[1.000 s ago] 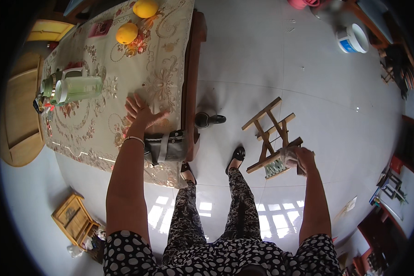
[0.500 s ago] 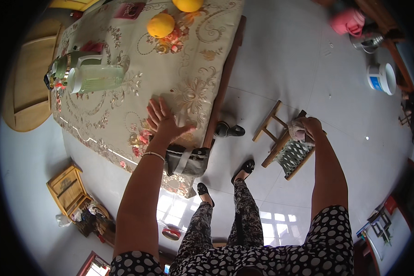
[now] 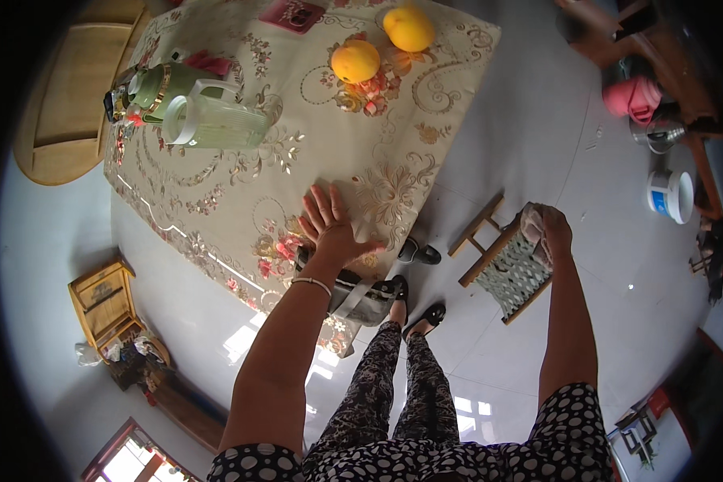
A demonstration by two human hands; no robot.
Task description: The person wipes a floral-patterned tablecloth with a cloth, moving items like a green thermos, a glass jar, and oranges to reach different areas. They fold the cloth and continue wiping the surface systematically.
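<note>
In the head view, the person's left hand point(image 3: 332, 233) rests palm down near the corner of the cloth-covered worktop point(image 3: 241, 205), its fingers spread wide and holding nothing. Just below it, partly hidden by the forearm, a grey and black bag point(image 3: 363, 304) hangs against the worktop's edge.

The right hand point(image 3: 558, 233) has its fingers curled closed around a pale rag point(image 3: 532, 222). The rag is at the upper side of a wooden stool point(image 3: 487, 269) with a woven seat point(image 3: 512, 275), which is on the floor to the right of the worktop. The fingers seem to press the rag against the stool's frame, though the hand hides most of the contact.

Farther up the worktop are two orange-yellow fruits, one point(image 3: 410, 30) near the far edge and the other point(image 3: 356, 62) just to its left. A clear jug point(image 3: 233, 122) with a white lid is toward the left, beside a green flask point(image 3: 173, 83). On the floor at the far right is a white bucket point(image 3: 671, 197), near a pink pot point(image 3: 633, 98).
</note>
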